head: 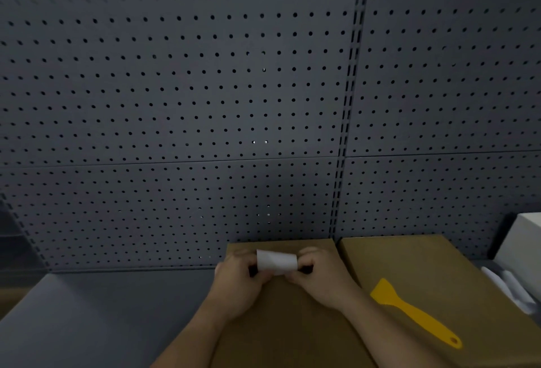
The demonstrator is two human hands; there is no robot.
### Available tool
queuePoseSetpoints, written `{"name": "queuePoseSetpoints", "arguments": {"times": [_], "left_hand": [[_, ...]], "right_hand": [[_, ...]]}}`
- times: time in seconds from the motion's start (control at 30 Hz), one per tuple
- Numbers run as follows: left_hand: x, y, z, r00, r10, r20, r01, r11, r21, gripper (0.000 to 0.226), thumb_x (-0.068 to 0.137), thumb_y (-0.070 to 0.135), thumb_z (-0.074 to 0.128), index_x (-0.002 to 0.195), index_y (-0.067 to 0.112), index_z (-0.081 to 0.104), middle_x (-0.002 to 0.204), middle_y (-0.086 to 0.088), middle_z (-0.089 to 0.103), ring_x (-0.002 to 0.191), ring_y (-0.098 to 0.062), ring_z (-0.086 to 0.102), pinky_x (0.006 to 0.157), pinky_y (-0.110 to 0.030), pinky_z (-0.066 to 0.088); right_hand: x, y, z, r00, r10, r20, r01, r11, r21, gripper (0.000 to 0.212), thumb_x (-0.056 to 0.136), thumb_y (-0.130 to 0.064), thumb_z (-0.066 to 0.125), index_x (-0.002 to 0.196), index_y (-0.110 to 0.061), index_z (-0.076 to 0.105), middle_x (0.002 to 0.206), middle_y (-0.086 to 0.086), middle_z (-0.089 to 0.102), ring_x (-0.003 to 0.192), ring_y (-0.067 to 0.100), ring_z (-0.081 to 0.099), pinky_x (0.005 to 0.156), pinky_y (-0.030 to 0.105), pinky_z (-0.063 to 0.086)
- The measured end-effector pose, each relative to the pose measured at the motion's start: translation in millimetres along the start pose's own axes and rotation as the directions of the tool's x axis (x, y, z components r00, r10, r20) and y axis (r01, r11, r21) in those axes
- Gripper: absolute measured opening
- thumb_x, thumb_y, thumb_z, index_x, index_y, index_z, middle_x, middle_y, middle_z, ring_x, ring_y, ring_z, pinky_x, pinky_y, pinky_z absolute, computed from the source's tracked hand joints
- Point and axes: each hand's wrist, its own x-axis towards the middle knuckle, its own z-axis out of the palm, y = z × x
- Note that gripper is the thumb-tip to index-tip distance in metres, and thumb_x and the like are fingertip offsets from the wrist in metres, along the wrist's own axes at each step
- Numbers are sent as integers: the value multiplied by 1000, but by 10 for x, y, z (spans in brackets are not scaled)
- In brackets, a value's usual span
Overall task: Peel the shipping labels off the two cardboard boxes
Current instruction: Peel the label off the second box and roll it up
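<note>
Both hands meet over the far end of a brown cardboard box (292,323) and share one white label (276,261), which is lifted clear of the cardboard and curled into a loose roll between them. The left hand (238,282) pinches the label's left edge, its fingers (248,256) curled over the top and closed on the paper; the right hand (322,275) pinches the right edge in the same way, fingers folded in tight around it. The side of the label that faces the camera is blank — no print, barcode or address can be read on it, and the picture is too soft to show anything finer. The box under the hands has a plain brown top with no writing or logo in view. A second cardboard box (424,268) lies just beside it on the right, the two nearly touching along a narrow dark gap; its top is also plain brown, with no label showing on the part in frame. On this second box rests a yellow plastic scraper (409,310), blade toward the pegboard and handle pointing to the lower right, with a small hanging hole at the handle's end. Both boxes sit on a grey shelf (102,315) against a dark grey pegboard (175,89). At the far right edge stands a white box (527,239) — unmarked as far as can be seen — with some white rolled paper (509,285) below it.
</note>
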Motion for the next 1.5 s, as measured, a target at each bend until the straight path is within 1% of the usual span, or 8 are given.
{"name": "queuePoseSetpoints", "arguments": {"times": [0.13,0.3,0.5,0.67,0.9,1.13,1.27,1.5], "left_hand": [[2,49,-63,998,-16,55,21,997,-77,32,78,32,78,109,40,72,105,28,69,102,6,63,91,-22,53],[147,19,-65,991,-50,125,48,999,17,36,78,33,78,114,29,73,107,12,74,93,-2,67,85,-24,59],[118,-16,29,1000,-21,5,21,1000,-4,25,83,35,77,108,33,75,105,19,73,95,3,66,84,-16,54],[96,-29,20,1000,-12,14,12,1000,-1,25,86,32,74,111,31,74,111,15,73,100,-2,66,91,-24,56],[71,-7,-8,1000,18,-9,-18,1000,-16,29,88,28,73,116,32,72,118,18,68,108,0,61,91,-14,46],[83,-48,-4,1000,19,-5,-19,1000,-12,32,81,35,76,112,33,72,114,18,65,106,-3,60,93,-30,55],[104,-55,20,999,40,-26,-40,999,-20,23,86,35,74,109,32,75,108,23,65,104,-1,61,93,-25,54],[115,-91,43,1000,7,-21,-7,1000,-12,17,87,33,72,105,32,75,108,18,71,98,1,62,90,-25,55]], "right_hand": [[36,34,19,999,-5,-47,4,1000,-29,38,88,-24,70,55,-27,53,72,-11,54,71,7,54,72,37,55],[46,55,44,997,-3,-73,1,1000,-25,45,88,-32,71,57,-37,39,67,-13,45,67,5,46,64,25,46],[14,41,24,1000,8,-20,-8,1000,12,23,83,-46,69,66,-35,56,81,-11,58,80,10,56,75,33,53],[9,8,-17,999,9,38,-10,1000,25,17,76,-45,73,69,-35,61,84,-16,55,86,9,57,80,31,52],[150,-38,-39,999,46,29,-44,998,-41,42,83,-30,75,52,-30,47,62,-9,49,58,5,45,57,25,41],[97,17,58,999,25,-44,-29,997,-70,20,85,-41,70,71,-33,58,81,-12,59,78,10,56,70,29,52],[90,28,61,998,26,-51,-30,997,-69,17,84,-41,72,80,-25,67,86,-10,63,81,9,57,76,31,53],[96,19,43,999,35,-39,-37,999,-39,30,85,-40,71,64,-36,50,81,-12,58,79,10,56,74,33,52]]}}
